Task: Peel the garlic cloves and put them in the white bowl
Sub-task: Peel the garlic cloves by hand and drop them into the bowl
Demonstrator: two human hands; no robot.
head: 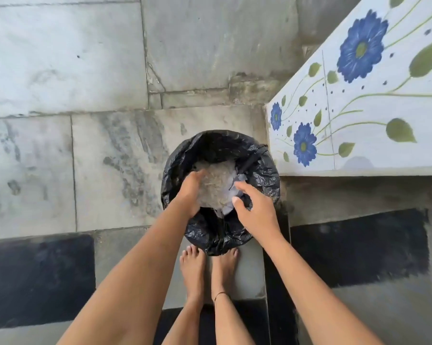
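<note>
A round bin lined with a crinkled black plastic bag (pixel 259 175) stands on a floor of grey, stained stone slabs (pixel 60 70); the bag's edge is folded out over the rim. Inside lies a pale, papery heap (pixel 217 188) with a scrap of white plastic at its right side; whether any of it is garlic skin cannot be told.

Both bare forearms reach down over the bin. The left hand (pixel 190 192) hangs over the bin's left side, its back toward the camera and its blurred fingers pointing down at the heap; whether it holds anything cannot be told. The right hand (pixel 256 211) hovers over the near right rim, loose and wide, with the thumb and forefinger apart and nothing between them.

Two bare feet (pixel 192 267) stand just at the near side of the bin, toes touching the bag's edge; a thin anklet (pixel 219 295) circles the right ankle. To the right rises a white surface painted with blue flowers and green leaves (pixel 359 108); black painted bands (pixel 35 275) cross the floor at either side of the feet.
</note>
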